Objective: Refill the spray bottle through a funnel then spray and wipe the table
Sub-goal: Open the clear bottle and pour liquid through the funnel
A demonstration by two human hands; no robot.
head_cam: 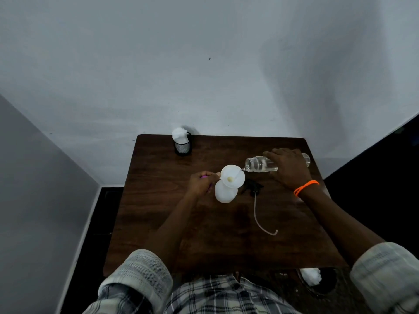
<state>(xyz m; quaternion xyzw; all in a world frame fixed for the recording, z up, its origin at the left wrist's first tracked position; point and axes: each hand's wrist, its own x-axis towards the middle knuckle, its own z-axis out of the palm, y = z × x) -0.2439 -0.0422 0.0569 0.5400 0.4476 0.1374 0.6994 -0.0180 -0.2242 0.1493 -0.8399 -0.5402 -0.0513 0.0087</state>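
A white spray bottle (225, 194) stands uncapped mid-table with a white funnel (233, 176) seated in its neck. My left hand (202, 182) grips the bottle and the funnel's rim from the left. My right hand (289, 167) holds a clear water bottle (260, 164) tipped on its side, its mouth at the funnel's right edge, and a thin stream runs into the funnel. The black spray head (252, 188) lies on the table just right of the spray bottle, its long dip tube (260, 219) curling toward me.
A black mesh cup (182, 147) stuffed with white tissue (179, 134) stands at the far left of the dark wooden table (158, 218). The table backs onto a white wall. Below its near right edge, a dark bin holds white tissue (311, 275).
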